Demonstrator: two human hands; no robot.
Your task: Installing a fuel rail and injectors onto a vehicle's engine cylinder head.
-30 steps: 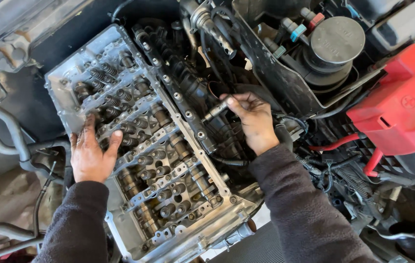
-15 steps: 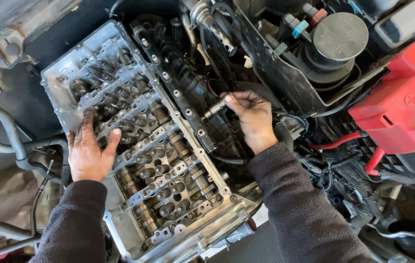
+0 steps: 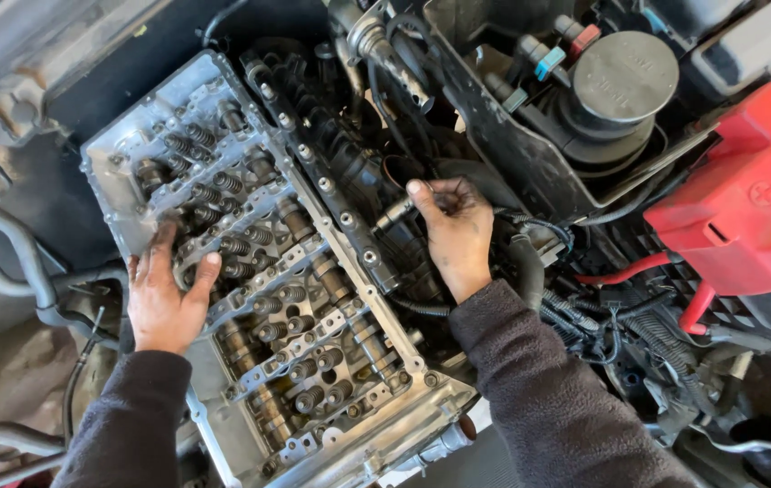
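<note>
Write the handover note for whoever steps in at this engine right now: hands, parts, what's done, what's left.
Left hand: flat on the near edge of the open cylinder head, fingers spread over the valve springs, gripping nothing.
Right hand: pinching a small metal socket-like piece between thumb and fingertips, beside the dark intake side of the engine.
Parts: the cover is off and the valve gear is exposed; red battery cover at the right, round black cap behind.
Done: head opened up.
Left: the small piece is not yet seated anywhere; where it goes cannot be told.
</note>
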